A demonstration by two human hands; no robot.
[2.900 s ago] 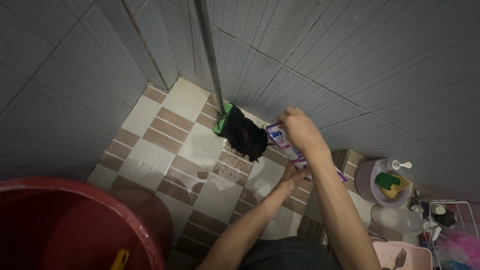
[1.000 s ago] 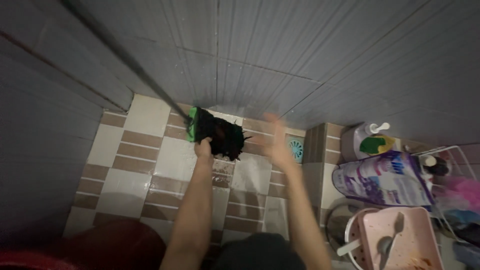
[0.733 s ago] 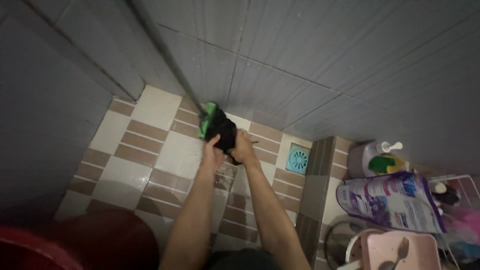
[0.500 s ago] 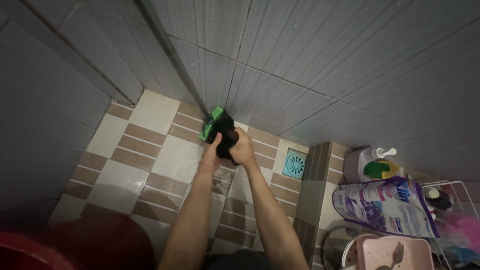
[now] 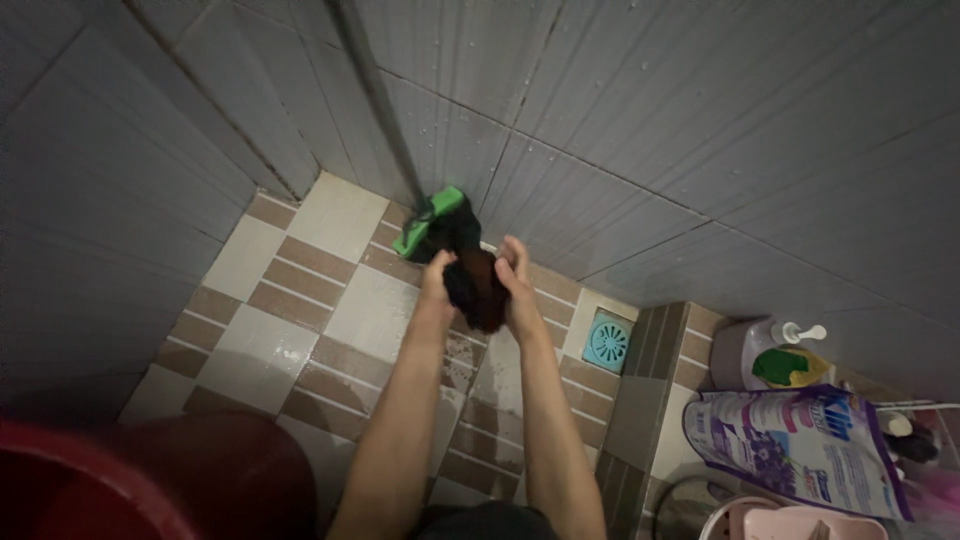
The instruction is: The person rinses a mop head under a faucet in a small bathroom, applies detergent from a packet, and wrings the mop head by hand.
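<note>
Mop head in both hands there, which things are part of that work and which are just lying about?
In hand:
left hand
right hand
dark mop head
green mop clamp
mop pole

Lying about:
purple refill pouch
pump bottle
floor drain
red bucket

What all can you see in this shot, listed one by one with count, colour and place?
mop head: one, black strands on a green base, floor by the wall, squeezed between both hands
mop handle: one, grey, leaning up the wall
floor: brown and cream tiles, wet
drain: one, teal, floor right of the hands
bucket: one, red, lower left
pouch: one, purple and white, lower right
pump bottle: one, pale, on the ledge at right
sponge: one, green and yellow, beside the pump bottle
left hand: on the mop head
right hand: on the mop head
</note>
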